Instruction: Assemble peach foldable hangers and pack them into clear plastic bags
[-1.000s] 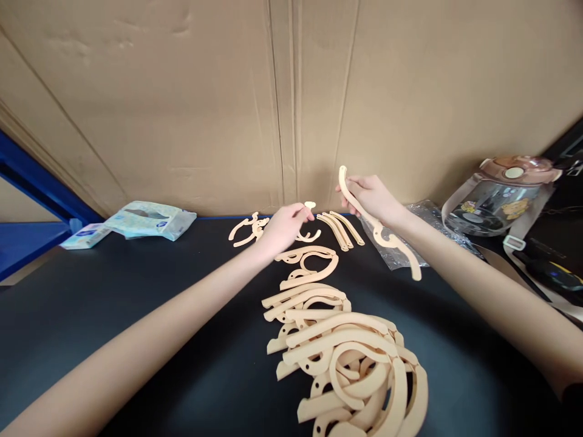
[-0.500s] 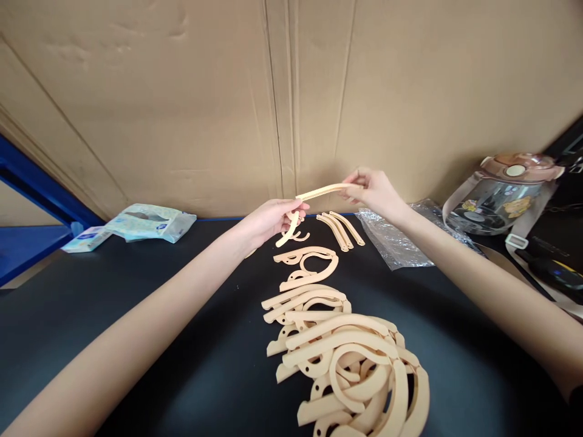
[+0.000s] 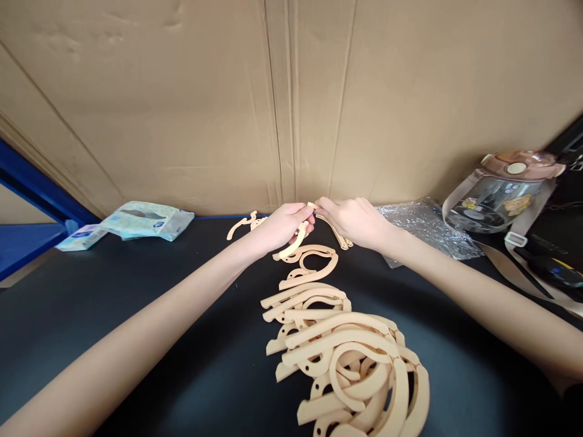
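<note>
Over the far middle of the table, my left hand (image 3: 291, 223) is closed around a beige folding hanger (image 3: 294, 243), one curved arm of it sticking out below the fingers. My right hand (image 3: 348, 221) meets it from the right, fingertips pinched at the hanger's upper end; my fingers hide most of that part. Just beneath both hands lies a folded hanger (image 3: 331, 267) on the black table (image 3: 191, 303). Nearer me, a heap of folded hangers (image 3: 346, 346) overlaps. Slim curved hanger arms (image 3: 339, 233) lie partly covered by my right hand.
Small beige hook-like pieces (image 3: 241, 224) lie beyond my left wrist. At the left is a light-blue tissue pack (image 3: 150, 221). Clear plastic wrap (image 3: 423, 227) and a strapped transparent bottle (image 3: 496, 203) stand at the right. A cardboard wall (image 3: 204, 109) closes off the back.
My right hand has moved left and down to meet my left hand. The hanger arm stretched between the hands is now mostly hidden. My left hand has shifted slightly right, uncovering small beige pieces.
</note>
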Action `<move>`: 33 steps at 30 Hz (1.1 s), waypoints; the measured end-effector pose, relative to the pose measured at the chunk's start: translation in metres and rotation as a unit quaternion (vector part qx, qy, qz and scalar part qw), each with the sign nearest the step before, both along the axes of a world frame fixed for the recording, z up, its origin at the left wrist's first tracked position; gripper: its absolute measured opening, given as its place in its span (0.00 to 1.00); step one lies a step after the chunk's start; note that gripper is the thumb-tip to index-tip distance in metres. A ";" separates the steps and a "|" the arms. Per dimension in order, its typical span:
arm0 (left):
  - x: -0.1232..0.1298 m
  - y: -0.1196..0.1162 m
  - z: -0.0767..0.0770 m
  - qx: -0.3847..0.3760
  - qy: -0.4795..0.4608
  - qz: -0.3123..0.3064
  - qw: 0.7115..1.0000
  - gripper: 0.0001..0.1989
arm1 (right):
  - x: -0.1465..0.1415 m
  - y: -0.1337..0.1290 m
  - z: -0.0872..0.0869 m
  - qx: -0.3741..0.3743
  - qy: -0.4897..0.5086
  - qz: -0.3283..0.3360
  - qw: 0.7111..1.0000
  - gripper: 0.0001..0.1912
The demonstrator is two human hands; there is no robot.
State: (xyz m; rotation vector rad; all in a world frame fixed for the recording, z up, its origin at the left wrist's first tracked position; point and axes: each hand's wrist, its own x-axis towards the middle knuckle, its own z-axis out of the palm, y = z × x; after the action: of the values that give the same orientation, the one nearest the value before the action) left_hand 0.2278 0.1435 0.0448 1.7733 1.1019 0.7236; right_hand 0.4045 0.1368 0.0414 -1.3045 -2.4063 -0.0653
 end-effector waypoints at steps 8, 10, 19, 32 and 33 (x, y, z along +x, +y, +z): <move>0.008 -0.016 -0.011 0.144 0.053 0.047 0.987 0.14 | -0.006 0.018 -0.017 -0.120 0.245 -0.004 0.962 0.20; 0.004 -0.020 -0.008 0.150 0.067 0.046 0.985 0.14 | 0.004 0.033 -0.020 -0.121 0.296 -0.033 0.947 0.18; -0.084 0.029 0.008 0.057 0.120 0.162 0.978 0.12 | 0.055 0.037 -0.009 -0.025 0.298 -0.046 0.953 0.06; -0.104 0.033 -0.028 0.187 0.250 0.241 0.919 0.15 | 0.086 0.026 -0.044 -0.046 0.012 0.069 0.996 0.15; -0.101 0.029 -0.027 0.200 0.257 0.239 0.915 0.16 | 0.088 0.026 -0.045 -0.054 0.001 0.078 0.996 0.17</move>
State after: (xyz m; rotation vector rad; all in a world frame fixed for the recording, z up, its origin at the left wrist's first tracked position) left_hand 0.1268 0.1724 0.0174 2.1319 1.8986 0.8351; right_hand 0.4922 0.1631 -0.0031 -1.1568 -2.5315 0.1107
